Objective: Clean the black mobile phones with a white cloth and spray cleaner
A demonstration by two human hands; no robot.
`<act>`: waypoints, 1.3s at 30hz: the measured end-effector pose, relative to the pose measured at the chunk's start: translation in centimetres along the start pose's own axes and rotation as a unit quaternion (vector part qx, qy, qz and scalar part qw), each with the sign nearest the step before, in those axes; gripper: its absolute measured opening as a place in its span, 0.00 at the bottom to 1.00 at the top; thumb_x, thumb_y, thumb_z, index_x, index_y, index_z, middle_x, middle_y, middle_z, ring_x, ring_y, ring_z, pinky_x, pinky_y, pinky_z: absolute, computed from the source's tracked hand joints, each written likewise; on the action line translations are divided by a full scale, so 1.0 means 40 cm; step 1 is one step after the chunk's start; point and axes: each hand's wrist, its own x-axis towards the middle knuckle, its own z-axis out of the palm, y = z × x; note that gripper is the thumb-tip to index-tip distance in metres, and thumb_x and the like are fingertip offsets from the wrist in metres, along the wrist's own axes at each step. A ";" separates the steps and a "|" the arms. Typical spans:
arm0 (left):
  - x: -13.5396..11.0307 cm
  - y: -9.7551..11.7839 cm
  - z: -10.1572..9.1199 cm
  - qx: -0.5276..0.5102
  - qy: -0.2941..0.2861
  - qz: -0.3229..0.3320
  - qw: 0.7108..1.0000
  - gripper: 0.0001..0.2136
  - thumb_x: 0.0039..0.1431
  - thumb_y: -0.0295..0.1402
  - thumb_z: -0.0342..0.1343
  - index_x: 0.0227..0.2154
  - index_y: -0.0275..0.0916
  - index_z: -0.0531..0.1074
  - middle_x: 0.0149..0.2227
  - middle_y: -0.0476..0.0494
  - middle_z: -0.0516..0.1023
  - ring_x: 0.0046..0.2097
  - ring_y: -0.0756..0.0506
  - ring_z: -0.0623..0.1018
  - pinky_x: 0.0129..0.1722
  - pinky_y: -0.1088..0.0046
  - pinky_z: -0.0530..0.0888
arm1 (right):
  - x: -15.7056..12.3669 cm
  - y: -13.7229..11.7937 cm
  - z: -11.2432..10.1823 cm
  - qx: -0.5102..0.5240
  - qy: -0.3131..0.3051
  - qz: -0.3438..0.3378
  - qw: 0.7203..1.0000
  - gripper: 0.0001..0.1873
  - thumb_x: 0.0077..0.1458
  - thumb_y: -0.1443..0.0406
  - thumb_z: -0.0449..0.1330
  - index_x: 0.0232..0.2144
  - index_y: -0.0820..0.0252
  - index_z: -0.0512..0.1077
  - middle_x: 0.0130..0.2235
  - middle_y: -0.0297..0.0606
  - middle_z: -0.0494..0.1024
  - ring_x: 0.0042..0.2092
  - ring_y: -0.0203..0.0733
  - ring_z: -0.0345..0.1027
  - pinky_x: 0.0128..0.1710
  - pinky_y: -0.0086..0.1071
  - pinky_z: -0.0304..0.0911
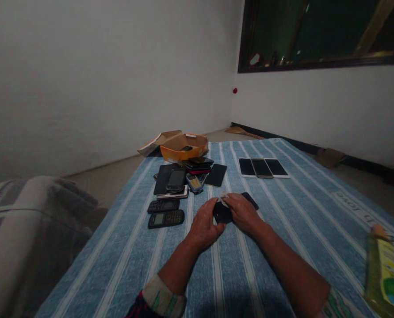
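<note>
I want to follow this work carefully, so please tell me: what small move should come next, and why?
Perhaps wipe across the dark phone: the left hand holds its side, and the right hand has a pale, cloth-like piece at its far edge.

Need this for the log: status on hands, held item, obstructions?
Left hand gripping dark phone. Right hand at its upper edge, pale wad, maybe cloth, under fingertips. Close by: dark slab, partly hidden behind right hand.
</note>
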 end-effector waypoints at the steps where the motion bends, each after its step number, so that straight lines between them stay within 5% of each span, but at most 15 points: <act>1: 0.000 -0.003 0.001 0.002 -0.002 -0.005 1.000 0.34 0.43 0.26 0.60 0.57 0.38 0.63 0.54 0.37 0.73 0.56 0.35 0.73 0.58 0.50 0.69 | -0.001 0.009 -0.001 -0.010 0.002 0.009 1.000 0.18 0.61 0.73 0.49 0.49 0.60 0.72 0.47 0.44 0.75 0.51 0.44 0.65 0.53 0.36 0.57; 13: -0.003 -0.012 0.004 0.012 -0.019 -0.021 1.000 0.36 0.44 0.28 0.61 0.60 0.35 0.60 0.60 0.31 0.68 0.61 0.33 0.68 0.60 0.47 0.65 | -0.012 0.087 -0.017 -0.082 0.025 0.118 0.989 0.19 0.59 0.75 0.47 0.47 0.63 0.73 0.46 0.48 0.75 0.51 0.48 0.64 0.54 0.35 0.56; 24: -0.003 -0.018 0.010 0.016 0.002 -0.003 1.000 0.35 0.46 0.27 0.58 0.60 0.34 0.59 0.60 0.30 0.66 0.62 0.33 0.67 0.62 0.49 0.64 | -0.002 -0.039 0.018 -0.022 -0.003 -0.003 1.000 0.12 0.64 0.69 0.50 0.42 0.61 0.73 0.40 0.42 0.72 0.44 0.44 0.63 0.46 0.34 0.58; 30: -0.006 -0.032 0.013 0.020 0.012 0.026 0.999 0.35 0.49 0.30 0.60 0.61 0.34 0.57 0.62 0.29 0.65 0.63 0.33 0.65 0.62 0.48 0.64 | 0.006 -0.076 0.033 0.073 -0.013 -0.103 0.992 0.12 0.63 0.70 0.51 0.45 0.61 0.72 0.46 0.44 0.73 0.50 0.44 0.63 0.52 0.38 0.57; 39: 0.001 -0.006 0.006 0.016 -0.001 0.015 1.000 0.32 0.46 0.27 0.59 0.58 0.39 0.62 0.56 0.36 0.72 0.57 0.36 0.72 0.58 0.52 0.69 | -0.002 -0.038 0.010 0.028 -0.017 -0.032 0.999 0.14 0.64 0.70 0.49 0.47 0.59 0.72 0.45 0.42 0.74 0.49 0.43 0.64 0.52 0.35 0.58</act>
